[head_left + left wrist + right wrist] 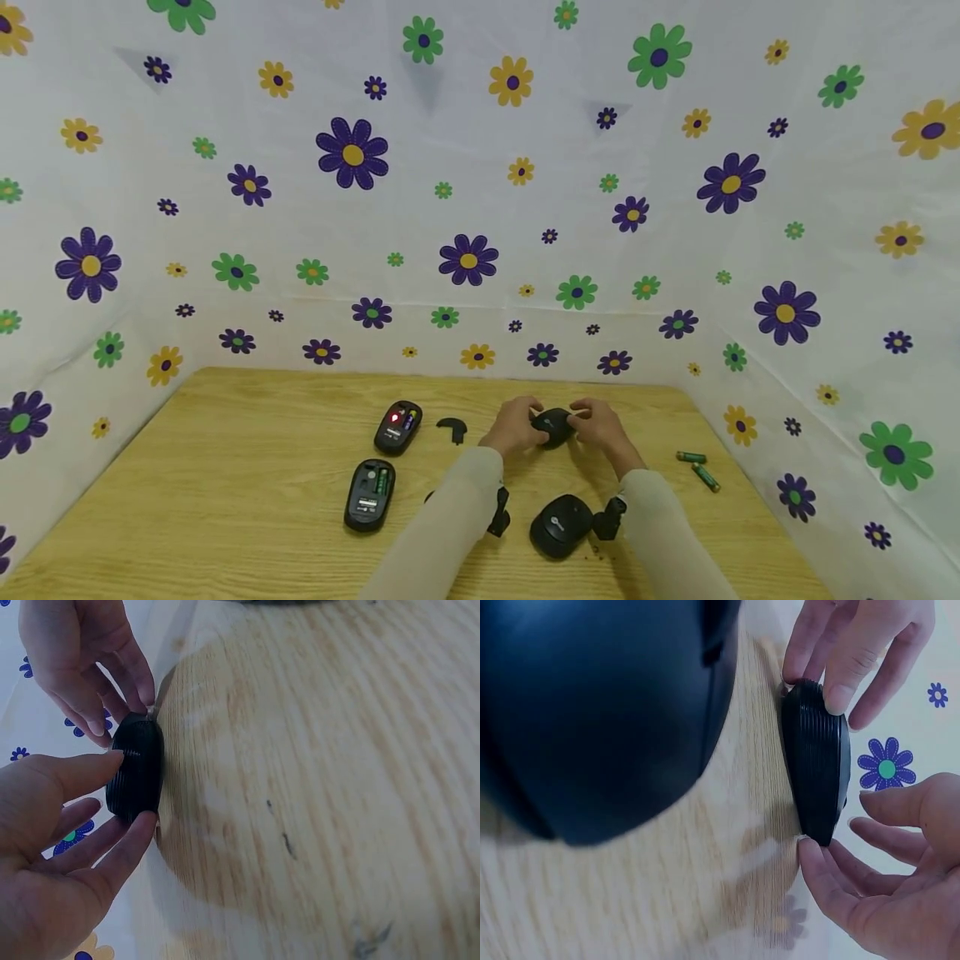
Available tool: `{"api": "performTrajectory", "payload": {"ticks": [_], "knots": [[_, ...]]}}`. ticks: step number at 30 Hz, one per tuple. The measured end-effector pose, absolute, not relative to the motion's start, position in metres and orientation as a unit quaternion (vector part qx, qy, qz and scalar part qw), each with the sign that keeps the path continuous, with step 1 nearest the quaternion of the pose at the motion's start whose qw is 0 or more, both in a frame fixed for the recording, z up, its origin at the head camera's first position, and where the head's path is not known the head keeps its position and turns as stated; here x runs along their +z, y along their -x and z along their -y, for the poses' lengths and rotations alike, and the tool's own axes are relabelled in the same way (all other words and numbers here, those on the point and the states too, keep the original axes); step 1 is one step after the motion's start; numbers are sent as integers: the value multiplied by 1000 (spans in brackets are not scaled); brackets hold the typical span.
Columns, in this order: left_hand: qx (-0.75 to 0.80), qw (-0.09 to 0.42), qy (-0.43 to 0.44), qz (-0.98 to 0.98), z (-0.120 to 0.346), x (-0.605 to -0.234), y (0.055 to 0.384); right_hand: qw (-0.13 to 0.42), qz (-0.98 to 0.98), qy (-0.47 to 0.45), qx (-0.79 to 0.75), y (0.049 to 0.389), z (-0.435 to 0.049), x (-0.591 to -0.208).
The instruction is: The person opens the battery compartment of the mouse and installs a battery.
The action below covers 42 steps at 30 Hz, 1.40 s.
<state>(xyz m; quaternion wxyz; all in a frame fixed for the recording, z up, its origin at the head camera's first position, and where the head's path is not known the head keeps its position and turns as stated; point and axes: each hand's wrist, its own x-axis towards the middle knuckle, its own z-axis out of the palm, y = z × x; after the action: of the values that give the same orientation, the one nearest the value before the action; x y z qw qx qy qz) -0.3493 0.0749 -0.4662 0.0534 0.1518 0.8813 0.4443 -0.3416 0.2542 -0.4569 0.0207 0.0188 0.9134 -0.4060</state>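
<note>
A black computer mouse [553, 427] sits right side up toward the back of the table, between both hands. My left hand [516, 423] grips its left end, the thumb on the upper shell and the fingers around the edge. At the other end my right hand [600, 427] holds the mouse by its edge with bent fingers. Ridges run along the side of this mouse [814, 757] in the right wrist view. Another black mouse [561, 525] lies nearer, beside the right wrist; its dark shell [600, 712] looms large in the right wrist view.
Left lie two upturned mice without covers: one [398, 427] with a red light and a battery, one [370, 494] with green cells. A curved black cover [453, 428] lies near them. Two green batteries [691, 457] [705, 477] lie right. Flowered cloth [480, 208] walls the table.
</note>
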Motion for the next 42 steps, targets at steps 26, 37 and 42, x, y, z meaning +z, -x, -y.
{"api": "performTrajectory", "payload": {"ticks": [26, 37, 42], "knots": [[466, 28, -204, -861, -56, -458, 338, 27, -880, -9, -473, 329, -242, -440], [504, 27, -214, -836, -32, -446, 326, 17, -860, 49, -508, 316, -233, -425], [509, 12, -218, -832, -20, -448, 323, 9, -864, 59, -501, 310, -225, -422]]}}
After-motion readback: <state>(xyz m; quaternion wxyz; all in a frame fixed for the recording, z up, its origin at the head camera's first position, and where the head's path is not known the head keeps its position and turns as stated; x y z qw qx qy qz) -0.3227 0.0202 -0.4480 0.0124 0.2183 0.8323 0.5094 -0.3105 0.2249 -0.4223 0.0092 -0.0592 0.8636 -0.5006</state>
